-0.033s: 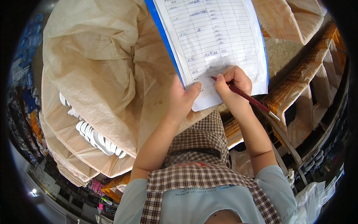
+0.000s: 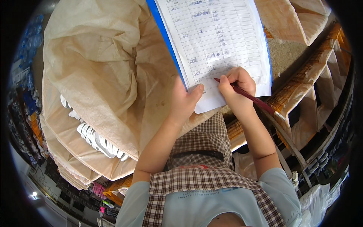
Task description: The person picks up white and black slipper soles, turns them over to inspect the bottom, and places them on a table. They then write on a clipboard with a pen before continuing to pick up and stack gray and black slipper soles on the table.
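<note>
Here's the dark red pen [image 2: 261,104] in the right hand [image 2: 241,90], pinched between thumb and fingers, its tip down at the printed form [image 2: 238,45], left of the middle and not far above the bottom edge. Touching the paper or just over it? Too fine to tell. Over at the lower left edge, the left hand [image 2: 184,96] has the form clamped, thumb on top, fingers hidden underneath, presumably to keep the sheets from slipping under the pen. The side of the right hand sits low on the paper, likely as a steady rest, and the filled-in rows above it are left in plain sight.

Now the edges! The blue backing board [image 2: 162,28] peeks out along the left and right sides, while the form's lower left corner pokes out below, between the two wrists. The top edge runs out of view. The pen's silver end juts past the lower right corner toward the orange crates [image 2: 279,104], with room to swing, by the look of it. To the left, a beige cloth cover [image 2: 98,72] bulges close to the board, white sole-shaped pieces [image 2: 99,142] showing below its fold.
</note>
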Tool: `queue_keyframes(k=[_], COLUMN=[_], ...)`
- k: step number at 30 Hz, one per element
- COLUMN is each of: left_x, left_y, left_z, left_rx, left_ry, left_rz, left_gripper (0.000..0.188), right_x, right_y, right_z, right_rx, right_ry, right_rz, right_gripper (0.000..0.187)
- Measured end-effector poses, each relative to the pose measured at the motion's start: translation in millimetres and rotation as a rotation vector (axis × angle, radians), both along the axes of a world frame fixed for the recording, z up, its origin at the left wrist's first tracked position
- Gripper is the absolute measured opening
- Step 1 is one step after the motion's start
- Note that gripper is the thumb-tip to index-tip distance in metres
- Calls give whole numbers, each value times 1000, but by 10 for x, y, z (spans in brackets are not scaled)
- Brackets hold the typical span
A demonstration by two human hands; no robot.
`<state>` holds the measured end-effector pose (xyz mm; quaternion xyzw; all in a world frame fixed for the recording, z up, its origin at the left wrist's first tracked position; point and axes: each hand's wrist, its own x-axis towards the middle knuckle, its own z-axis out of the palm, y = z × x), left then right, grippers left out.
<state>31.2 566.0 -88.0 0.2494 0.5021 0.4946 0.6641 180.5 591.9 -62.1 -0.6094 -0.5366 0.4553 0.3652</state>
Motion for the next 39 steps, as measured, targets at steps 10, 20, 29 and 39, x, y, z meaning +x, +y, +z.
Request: queue_keyframes(k=[10, 20, 29, 39], left_x=[0, 5, 14, 19], left_y=[8, 25, 12, 18], left_z=[19, 55, 27, 8], left_rx=[-30, -40, -21, -7], left_ry=[10, -36, -10, -10], left_rz=[-20, -21, -6, -4], left_gripper=[33, 36, 39, 38], right_x=[32, 163, 143, 172], right_y=[39, 107, 85, 96], right_z=[2, 133, 68, 44], right_rx=[81, -80, -21, -13], right_ry=[266, 45, 94, 18], right_rz=[-81, 12, -26, 19], right_gripper=[21, 23, 24, 25])
